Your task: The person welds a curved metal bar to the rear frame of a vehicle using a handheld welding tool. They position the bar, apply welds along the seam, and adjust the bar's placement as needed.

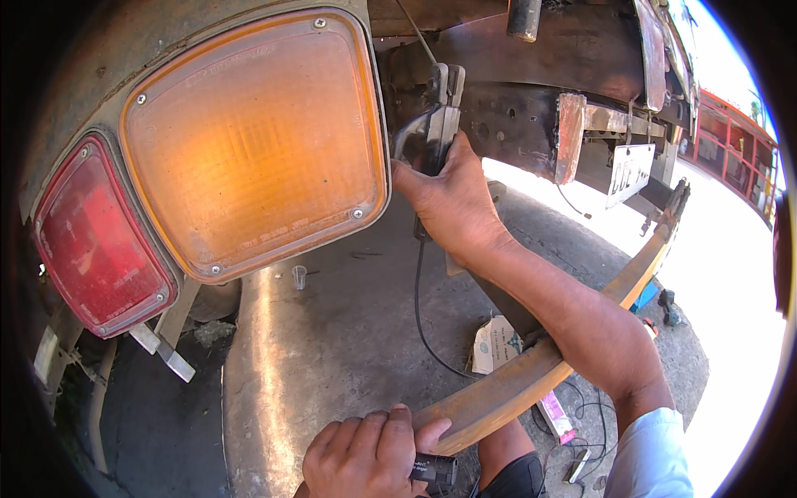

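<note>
Right hand (pixel 455 197) grips clamp (pixel 442 118), rod (pixel 417 31) fitted, twelve o'clock; left hand (pixel 362 453), six o'clock, curled, grip unclear; work appears unfinished.

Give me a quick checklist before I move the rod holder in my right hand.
1. Rod holder gripped: ok, the right hand is wrapped around it.
2. Rod in the holder: ok, it sticks out of the top end.
3. Hands covered: not ok, both are bare.
4. Holder cable clear of the right forearm: ok, it hangs apart from it.
5. Left hand free: not ok, its fingers are curled around a black object.
6. Power to the holder: cannot tell, no supply is identifiable.
</note>
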Demonstrator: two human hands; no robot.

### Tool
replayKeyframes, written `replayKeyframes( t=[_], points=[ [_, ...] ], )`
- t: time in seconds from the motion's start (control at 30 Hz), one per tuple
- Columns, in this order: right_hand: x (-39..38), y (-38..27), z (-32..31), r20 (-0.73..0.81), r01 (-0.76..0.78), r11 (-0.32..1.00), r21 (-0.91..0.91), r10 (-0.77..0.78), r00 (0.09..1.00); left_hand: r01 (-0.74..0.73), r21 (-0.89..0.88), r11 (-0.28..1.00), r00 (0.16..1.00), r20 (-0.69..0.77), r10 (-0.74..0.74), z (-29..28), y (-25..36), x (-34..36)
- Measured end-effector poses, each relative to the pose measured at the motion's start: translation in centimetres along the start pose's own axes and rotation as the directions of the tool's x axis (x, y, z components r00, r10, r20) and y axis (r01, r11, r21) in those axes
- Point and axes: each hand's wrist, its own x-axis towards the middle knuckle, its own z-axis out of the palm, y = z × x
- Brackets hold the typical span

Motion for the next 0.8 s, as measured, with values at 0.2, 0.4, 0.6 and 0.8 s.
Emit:
replayKeyframes(
  t=[0.2,0.4,0.6,0.8],
  points=[
    [-0.5,-0.1,-0.3,-0.019,-0.069,0.986,0.149,0.072,0.997,-0.006,-0.009,1.0,1.0,-0.006,0.006,-0.1,-0.1,0.2],
    [0.4,0.3,-0.7,-0.15,-0.053,0.993,0.107,0.069,0.986,-0.026,-0.002,1.0,1.0,-0.016,0.025,-0.1,-0.3,0.3],
    [0.7,-0.4,-1.4,-0.028,-0.131,0.983,0.125,0.135,0.99,-0.041,0.001,0.999,0.999,0.003,0.041,-0.1,-0.5,0.2],
    [0.5,-1.1,-0.3,-0.029,-0.102,0.984,0.144,0.108,0.994,-0.052,0.002,0.999,0.999,-0.006,0.052,-0.1,-0.6,0.2]
  ],
)
